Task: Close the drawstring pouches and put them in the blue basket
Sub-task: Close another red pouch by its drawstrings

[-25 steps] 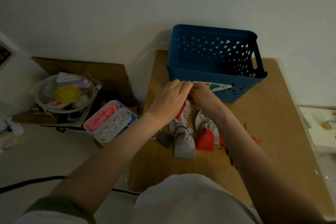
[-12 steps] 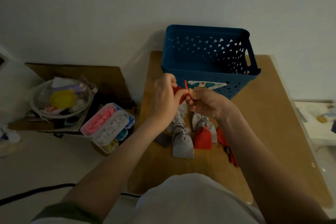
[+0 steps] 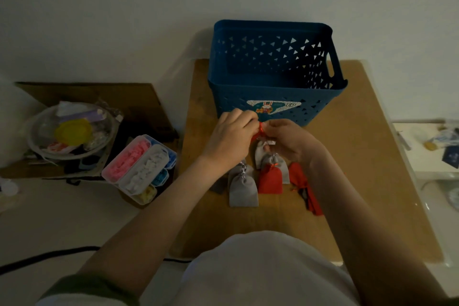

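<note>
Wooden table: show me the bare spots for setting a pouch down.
Bare: right of the blue basket to the table edge; the strip nearer than the grey pouch. Crowded: before the basket, where left hand and right hand hold a red pouch over the pile.

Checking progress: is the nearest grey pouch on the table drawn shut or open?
Shut: the grey pouch narrows to a gathered neck on top.

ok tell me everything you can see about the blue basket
The blue basket looks like dark plastic: rectangular, open-topped, walls pierced with triangles, a handle slot in its right-hand wall, a rabbit sticker on the front. It stands upright at the far end of the wooden table. Its floor is hidden.
</note>
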### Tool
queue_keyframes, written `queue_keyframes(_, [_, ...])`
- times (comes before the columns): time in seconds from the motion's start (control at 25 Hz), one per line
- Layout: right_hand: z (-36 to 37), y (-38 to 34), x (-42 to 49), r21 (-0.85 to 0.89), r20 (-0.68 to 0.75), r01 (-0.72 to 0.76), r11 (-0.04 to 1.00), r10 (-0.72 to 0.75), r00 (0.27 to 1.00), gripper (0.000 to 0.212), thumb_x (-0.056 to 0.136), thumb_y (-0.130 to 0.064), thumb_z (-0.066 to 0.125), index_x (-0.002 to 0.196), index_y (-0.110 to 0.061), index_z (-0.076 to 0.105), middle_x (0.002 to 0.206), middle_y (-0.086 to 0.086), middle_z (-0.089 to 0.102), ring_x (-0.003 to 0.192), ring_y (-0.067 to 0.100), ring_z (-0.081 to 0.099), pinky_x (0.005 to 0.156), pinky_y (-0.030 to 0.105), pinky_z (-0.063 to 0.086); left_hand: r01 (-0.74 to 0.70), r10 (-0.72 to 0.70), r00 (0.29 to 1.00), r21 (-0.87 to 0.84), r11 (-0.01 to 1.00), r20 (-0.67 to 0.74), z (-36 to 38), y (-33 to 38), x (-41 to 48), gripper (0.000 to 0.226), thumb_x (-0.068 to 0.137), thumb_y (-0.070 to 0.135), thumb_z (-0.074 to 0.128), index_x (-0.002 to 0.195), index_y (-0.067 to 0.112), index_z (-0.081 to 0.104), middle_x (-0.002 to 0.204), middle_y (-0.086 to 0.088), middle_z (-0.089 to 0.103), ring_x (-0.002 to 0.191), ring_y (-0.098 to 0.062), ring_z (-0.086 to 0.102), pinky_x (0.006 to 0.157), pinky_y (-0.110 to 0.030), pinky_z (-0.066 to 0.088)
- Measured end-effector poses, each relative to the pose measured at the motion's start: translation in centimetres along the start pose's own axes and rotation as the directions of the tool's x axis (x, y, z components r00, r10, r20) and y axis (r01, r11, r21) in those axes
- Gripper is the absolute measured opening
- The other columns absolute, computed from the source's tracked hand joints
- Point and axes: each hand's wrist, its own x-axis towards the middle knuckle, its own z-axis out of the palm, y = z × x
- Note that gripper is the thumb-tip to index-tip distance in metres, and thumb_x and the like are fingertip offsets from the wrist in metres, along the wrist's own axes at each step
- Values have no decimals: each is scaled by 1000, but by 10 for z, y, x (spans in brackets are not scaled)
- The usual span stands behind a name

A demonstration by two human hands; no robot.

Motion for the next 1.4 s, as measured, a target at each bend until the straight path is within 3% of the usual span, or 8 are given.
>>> queue_keyframes(0.16, [-11, 14, 10, -87, -189, -8, 996, -8, 982, 19, 100, -12, 46, 88, -3, 58, 79, 7, 56, 75, 15, 51, 63, 26, 45, 225, -143, 949, -288, 931, 279, 4, 8, 1, 19, 94, 13, 47, 90, 5, 64, 127, -9, 58, 123, -24, 46, 102, -39, 36])
queue_keyframes(0.28, [-8, 29, 14, -274, -235, -47, 961, -20, 972, 18, 100, -13, 45, 90, -4, 57, 78, 6, 55, 73, 15, 52, 61, 23, 44, 487, -213, 780, -357, 797, 588, 4, 7, -3, 13, 97, 18, 48, 90, 13, 59, 118, -4, 61, 105, -15, 57, 86, -29, 46])
queue_keyframes(0.44, [-12, 39, 12, -289, -204, -9, 957, -53, 977, 26, 101, -23, 45, 106, 0, 57, 85, 8, 56, 79, 19, 55, 66, 26, 46, 671, -303, 678, -396, 627, 670, 8, 6, -9, 18, 98, 21, 47, 82, 25, 53, 81, 9, 55, 74, -4, 52, 62, -18, 35])
queue_keyframes(0.6, [-32, 52, 12, -202, 98, 52, 978, -32, 995, 28, 96, -28, 54, 112, -5, 53, 87, 15, 56, 80, 17, 56, 72, 26, 48, 821, -443, 565, -417, 391, 696, 26, 13, -12, 16, 100, 28, 44, 87, 24, 53, 89, -1, 59, 86, -18, 59, 75, -32, 49])
queue_keyframes(0.76, [-47, 73, 19, -203, 68, -1, 979, 15, 998, 22, 89, -10, 63, 108, -16, 54, 101, 8, 57, 90, 19, 58, 75, 28, 51, 919, -451, 394, -359, 165, 801, 45, 26, -18, 14, 100, 28, 44, 94, 19, 53, 94, -7, 58, 93, -25, 60, 87, -45, 54])
queue_keyframes(1.0, [-72, 120, 16, -540, -161, -103, 836, 18, 987, 37, 84, -16, 71, 118, -13, 56, 103, 3, 60, 94, 17, 58, 73, 21, 47, 805, -421, 311, -1, 593, 852, 70, 36, -24, 23, 99, 31, 43, 107, 12, 54, 97, -7, 60, 88, -21, 58, 76, -33, 46])
queue_keyframes(1.24, [-126, 132, 2, -612, -543, -105, 784, -320, 777, 31, 86, -16, 64, 114, -3, 58, 109, 15, 59, 101, 27, 55, 84, 33, 44, 736, -431, 415, -17, 676, 801, 88, 59, -3, 25, 100, 25, 38, 96, 10, 58, 81, -5, 58, 71, -16, 54, 59, -27, 41])
queue_keyframes(1.4, [-155, 146, -14, -562, -684, -356, 746, -179, 707, 58, 78, -36, 74, 118, -4, 46, 116, 13, 50, 112, 30, 45, 94, 41, 38, 707, -393, 474, -74, 703, 788, 104, 80, 14, 24, 100, 23, 37, 92, 11, 57, 69, 1, 49, 69, -16, 52, 50, -23, 30])
